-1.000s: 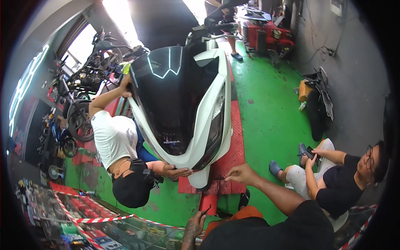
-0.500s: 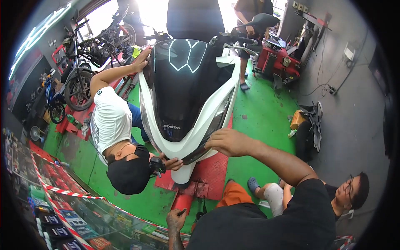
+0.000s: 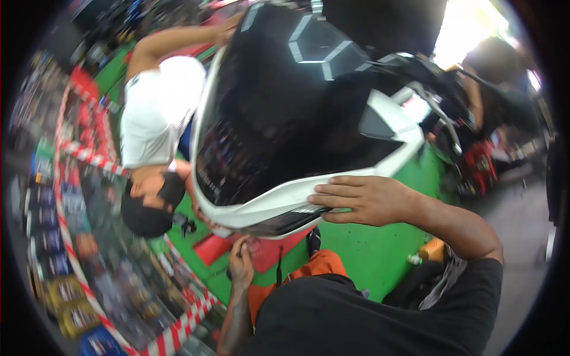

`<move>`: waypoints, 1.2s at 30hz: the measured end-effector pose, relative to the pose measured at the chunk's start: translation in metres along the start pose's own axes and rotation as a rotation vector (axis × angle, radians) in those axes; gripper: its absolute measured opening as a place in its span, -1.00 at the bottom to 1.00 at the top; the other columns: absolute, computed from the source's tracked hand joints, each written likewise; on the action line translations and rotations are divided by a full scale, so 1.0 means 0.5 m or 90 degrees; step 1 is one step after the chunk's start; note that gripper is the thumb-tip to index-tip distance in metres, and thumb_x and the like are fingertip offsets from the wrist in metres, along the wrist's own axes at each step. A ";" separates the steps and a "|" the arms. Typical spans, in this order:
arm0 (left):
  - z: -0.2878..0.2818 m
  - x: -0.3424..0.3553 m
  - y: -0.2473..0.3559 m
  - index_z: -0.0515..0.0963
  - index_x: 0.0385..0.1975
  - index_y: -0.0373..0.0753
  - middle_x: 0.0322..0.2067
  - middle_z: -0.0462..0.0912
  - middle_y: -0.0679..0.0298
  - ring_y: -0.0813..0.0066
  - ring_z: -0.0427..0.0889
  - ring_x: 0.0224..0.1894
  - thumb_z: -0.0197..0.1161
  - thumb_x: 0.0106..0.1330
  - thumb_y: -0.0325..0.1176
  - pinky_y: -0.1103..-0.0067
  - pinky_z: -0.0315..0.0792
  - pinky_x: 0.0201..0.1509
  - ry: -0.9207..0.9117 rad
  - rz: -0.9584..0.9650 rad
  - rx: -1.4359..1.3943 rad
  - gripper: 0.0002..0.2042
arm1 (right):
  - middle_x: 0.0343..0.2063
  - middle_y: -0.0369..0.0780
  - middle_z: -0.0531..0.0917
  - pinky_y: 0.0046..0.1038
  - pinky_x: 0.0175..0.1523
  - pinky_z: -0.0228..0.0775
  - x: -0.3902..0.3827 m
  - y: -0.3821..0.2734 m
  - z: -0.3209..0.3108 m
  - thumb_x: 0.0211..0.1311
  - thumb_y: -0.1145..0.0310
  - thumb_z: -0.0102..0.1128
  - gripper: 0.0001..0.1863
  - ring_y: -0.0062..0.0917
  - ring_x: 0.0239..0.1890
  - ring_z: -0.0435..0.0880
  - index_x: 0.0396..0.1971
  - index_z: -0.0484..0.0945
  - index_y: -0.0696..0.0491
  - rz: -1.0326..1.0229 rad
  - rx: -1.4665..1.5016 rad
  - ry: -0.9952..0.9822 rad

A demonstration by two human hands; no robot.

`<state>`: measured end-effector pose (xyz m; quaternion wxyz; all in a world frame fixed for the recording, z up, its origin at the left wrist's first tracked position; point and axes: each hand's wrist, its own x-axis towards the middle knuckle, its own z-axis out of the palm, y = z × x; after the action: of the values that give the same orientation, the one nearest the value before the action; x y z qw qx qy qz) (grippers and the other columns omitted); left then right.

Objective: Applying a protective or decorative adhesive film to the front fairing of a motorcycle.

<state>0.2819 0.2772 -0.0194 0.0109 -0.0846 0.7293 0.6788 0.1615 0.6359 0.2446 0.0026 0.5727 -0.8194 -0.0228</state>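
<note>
A white scooter front fairing with a large dark windscreen fills the middle of the view. My right hand lies on the fairing's right side, over the white edge and the dark headlight strip, its fingers stretched out. Just below the fairing's front tip is my left hand, fingers curled round a small dark thing blurred and mostly hidden. A co-worker in a white shirt leans in at the left, one hand at the windscreen's upper left edge and the other near the front tip.
A glass display case with boxed goods and red-white tape runs along the left. Red platform lies under the scooter on green floor. Another person stands blurred at the far right. A handlebar lever juts out right.
The view has turned and come closer to the scooter. My right hand has gone from bent fingers to flat on the fairing. My left hand has risen to the front tip.
</note>
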 end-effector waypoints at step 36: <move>0.116 0.218 0.010 0.45 -0.45 -0.33 -0.54 0.49 0.36 0.60 0.41 -0.45 0.29 0.48 -0.24 0.56 0.32 -0.35 0.806 0.100 -0.038 -0.68 | 0.58 -0.14 0.01 -0.21 0.68 -0.28 0.183 0.039 0.046 0.43 -0.05 0.02 -0.32 -0.33 0.62 -0.03 0.47 0.19 -0.15 -0.279 0.022 -0.263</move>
<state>0.1682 0.3235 -0.0333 -0.4747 -0.4159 0.5790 0.5162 0.1109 0.5578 0.2203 -0.1788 0.7189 -0.6601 -0.1244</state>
